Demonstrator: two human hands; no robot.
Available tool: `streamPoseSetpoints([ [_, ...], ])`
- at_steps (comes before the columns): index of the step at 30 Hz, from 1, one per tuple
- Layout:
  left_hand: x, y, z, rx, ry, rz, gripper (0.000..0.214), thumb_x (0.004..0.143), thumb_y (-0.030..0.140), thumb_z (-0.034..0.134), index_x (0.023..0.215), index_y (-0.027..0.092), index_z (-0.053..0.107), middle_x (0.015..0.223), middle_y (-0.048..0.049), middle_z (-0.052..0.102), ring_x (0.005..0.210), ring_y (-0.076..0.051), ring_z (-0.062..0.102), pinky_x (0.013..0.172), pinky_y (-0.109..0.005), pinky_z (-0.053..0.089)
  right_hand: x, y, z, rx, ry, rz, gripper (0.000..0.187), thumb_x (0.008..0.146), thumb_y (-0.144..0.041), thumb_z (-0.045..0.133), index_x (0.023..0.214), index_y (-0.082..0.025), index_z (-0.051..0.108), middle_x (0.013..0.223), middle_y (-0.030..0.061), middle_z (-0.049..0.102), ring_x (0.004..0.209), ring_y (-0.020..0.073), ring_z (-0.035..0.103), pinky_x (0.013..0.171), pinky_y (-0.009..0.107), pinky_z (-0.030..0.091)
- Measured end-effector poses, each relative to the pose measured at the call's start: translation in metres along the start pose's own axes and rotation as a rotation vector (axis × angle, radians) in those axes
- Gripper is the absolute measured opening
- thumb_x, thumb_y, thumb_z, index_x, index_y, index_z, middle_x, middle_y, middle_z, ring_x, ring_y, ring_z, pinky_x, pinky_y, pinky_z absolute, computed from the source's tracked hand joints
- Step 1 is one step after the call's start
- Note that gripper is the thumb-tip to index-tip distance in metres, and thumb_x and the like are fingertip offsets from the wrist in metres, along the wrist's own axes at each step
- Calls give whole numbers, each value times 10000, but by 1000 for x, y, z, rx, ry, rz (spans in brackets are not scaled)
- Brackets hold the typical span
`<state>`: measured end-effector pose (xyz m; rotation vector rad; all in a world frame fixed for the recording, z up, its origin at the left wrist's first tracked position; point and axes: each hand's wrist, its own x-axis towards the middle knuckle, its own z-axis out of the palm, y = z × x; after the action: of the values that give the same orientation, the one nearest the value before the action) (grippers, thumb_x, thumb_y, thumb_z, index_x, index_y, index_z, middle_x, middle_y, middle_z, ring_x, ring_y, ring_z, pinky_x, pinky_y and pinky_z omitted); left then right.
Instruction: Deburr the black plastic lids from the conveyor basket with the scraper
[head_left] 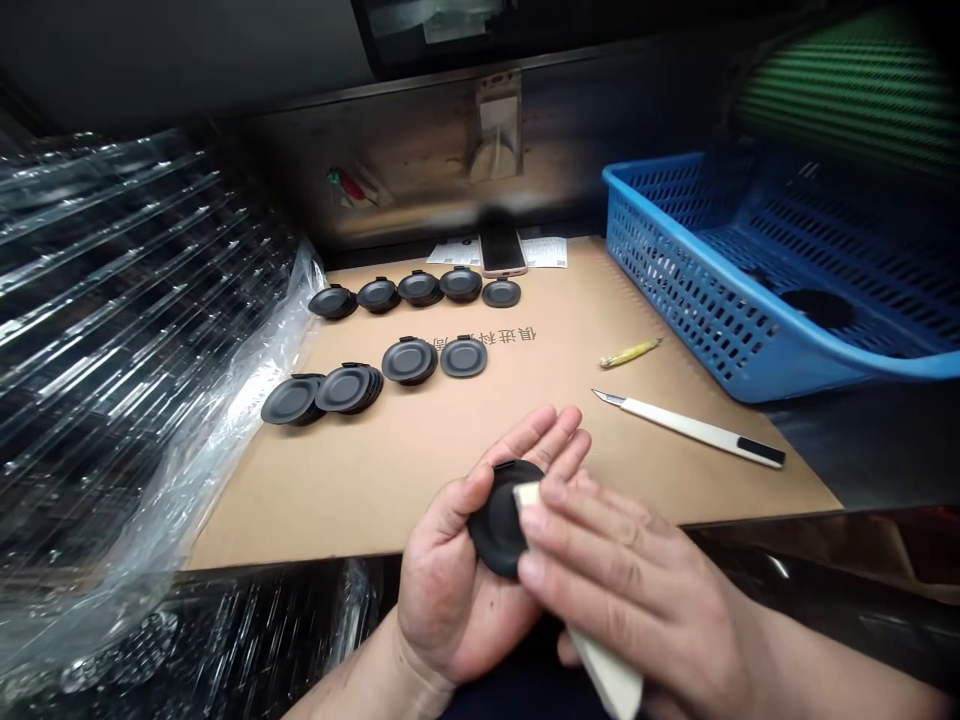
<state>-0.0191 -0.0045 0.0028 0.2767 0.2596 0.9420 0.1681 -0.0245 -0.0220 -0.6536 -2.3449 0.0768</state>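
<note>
Head view, looking down at my work: my left hand (pixel 446 590) lies palm up near the front edge of the cardboard (pixel 540 400), with a round black disc (pixel 487 525) resting across the palm. My thumb bears on the disc's left rim and my fingers stretch out beyond it, so it is cradled rather than clenched. My right hand (pixel 637 590) is closed around a pale strip (pixel 611 675), back of the hand upward; one end of the strip meets the right part of the disc, though my fingers hide much of its length.

Ahead, more black pieces like this one sit in two rows. The back row (pixel 420 287) has five spots and the front row (pixel 409 360) four, mostly small leaning stacks (how many in each, I cannot tell). To the right lie a white-handled knife (pixel 690 428), blade pointing left, and just behind it a yellow tool (pixel 630 354). Beyond those stands a blue basket (pixel 675 270) with something dark inside. A phone (pixel 504 248) lies at the back, over some printed paper (pixel 545 252), and clear plastic wrap (pixel 247 400) borders the left side.
</note>
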Motion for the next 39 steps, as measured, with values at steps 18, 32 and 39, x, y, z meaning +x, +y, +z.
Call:
streamPoseSetpoints([
  [18, 8, -1, 3, 117, -4, 46, 195, 864, 243, 550, 941, 182, 719, 1509, -103, 593, 1495, -289, 438, 1291, -457, 240, -1, 3, 5, 57, 0, -83, 405, 1027, -217, 484, 1408, -123, 584, 1534, 102, 524, 1516, 263, 364, 1256, 471, 340],
  [32, 1, -2, -2, 156, 50, 64, 747, 922, 810, 363, 1031, 166, 723, 1535, -154, 546, 1475, -377, 448, 1247, -496, 343, 20, 2, 14, 146, 33, -176, 423, 1059, -187, 383, 1379, -32, 612, 1519, 169, 526, 1532, 295, 325, 1228, 484, 383],
  [39, 4, -3, -4, 171, 44, 95, 799, 937, 813, 275, 1018, 156, 723, 1545, -161, 529, 1478, -365, 446, 1248, -486, 332, 19, 3, 15, 157, -37, -228, 410, 1067, -191, 393, 1375, -55, 627, 1505, 143, 545, 1512, 282, 365, 1235, 448, 376],
])
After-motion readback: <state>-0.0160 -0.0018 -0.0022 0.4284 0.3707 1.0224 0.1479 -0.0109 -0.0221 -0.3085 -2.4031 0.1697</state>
